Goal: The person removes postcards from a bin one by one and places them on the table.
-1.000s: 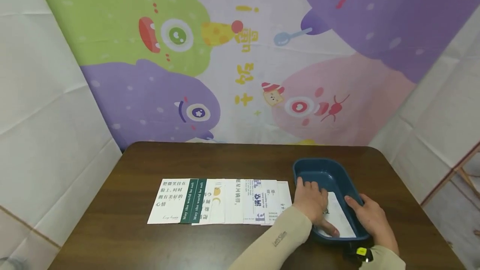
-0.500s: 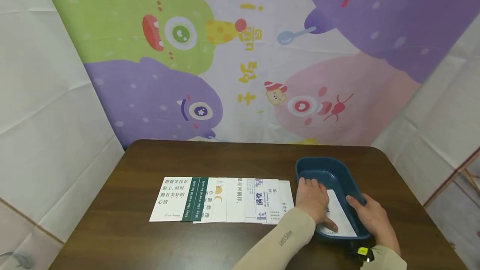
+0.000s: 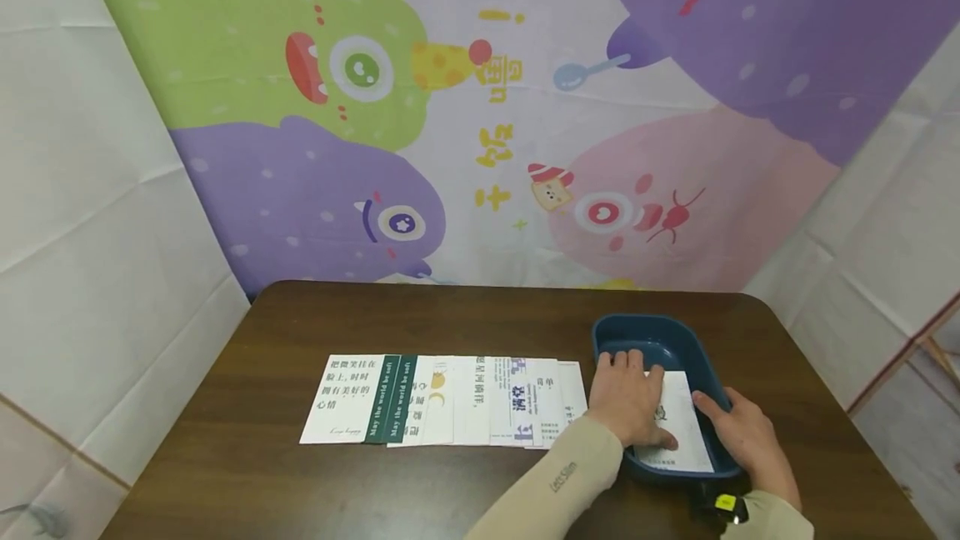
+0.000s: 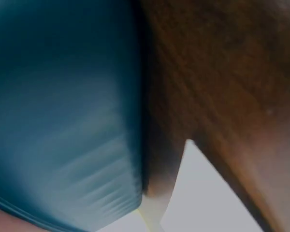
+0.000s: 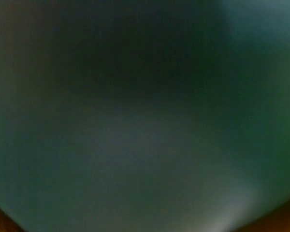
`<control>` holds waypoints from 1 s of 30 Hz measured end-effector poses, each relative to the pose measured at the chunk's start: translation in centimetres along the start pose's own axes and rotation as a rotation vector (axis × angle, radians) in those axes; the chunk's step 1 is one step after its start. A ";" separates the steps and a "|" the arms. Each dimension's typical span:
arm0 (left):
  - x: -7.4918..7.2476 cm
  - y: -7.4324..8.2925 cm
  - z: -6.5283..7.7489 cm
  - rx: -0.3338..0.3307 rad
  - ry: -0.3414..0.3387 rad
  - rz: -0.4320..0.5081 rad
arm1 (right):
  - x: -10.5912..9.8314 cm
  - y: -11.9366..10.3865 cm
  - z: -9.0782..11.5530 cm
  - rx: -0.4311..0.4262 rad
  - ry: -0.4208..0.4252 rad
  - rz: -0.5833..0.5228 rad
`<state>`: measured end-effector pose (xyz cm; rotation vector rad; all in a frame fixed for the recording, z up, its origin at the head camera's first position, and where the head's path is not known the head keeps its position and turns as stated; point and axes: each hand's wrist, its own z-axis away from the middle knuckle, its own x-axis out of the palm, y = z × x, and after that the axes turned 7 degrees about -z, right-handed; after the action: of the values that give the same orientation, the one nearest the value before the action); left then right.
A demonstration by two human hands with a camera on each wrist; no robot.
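Note:
A dark blue tray (image 3: 633, 328) stands at the right of the table, with a white printed card (image 3: 681, 432) lying inside. My left hand (image 3: 628, 397) reaches over the tray's left wall, fingers extended and spread. Its thumb and index finger touch the card and cover part of it. On the right side, my right hand (image 3: 750, 436) grips the tray's rim, thumb on the inner side and fingers outside. The left wrist view has the tray's outer wall (image 4: 67, 111) close up. In the right wrist view everything is a dark green-blue blur.
An overlapping row of printed cards (image 3: 427, 401) lies left of the tray on the brown wooden table (image 3: 360, 486). The row's right end comes close to the tray and left forearm. A cartoon cloth (image 3: 495, 248) hangs behind the table, with white cloth at both sides.
The card in the tray has shifted slightly up and turned straighter along the tray's length. My left hand's fingers have spread wider. The right hand stays on the rim.

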<state>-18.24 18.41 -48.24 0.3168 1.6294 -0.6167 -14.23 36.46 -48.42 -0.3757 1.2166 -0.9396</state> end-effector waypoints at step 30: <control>-6.5 -14.6 10.4 -0.475 0.666 1.255 | -0.4 -0.1 0.3 0.006 -0.016 0.008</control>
<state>-16.42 1.61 -39.43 1.1288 1.7265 0.8954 -14.04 36.64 -47.95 -0.3723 1.1998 -0.9316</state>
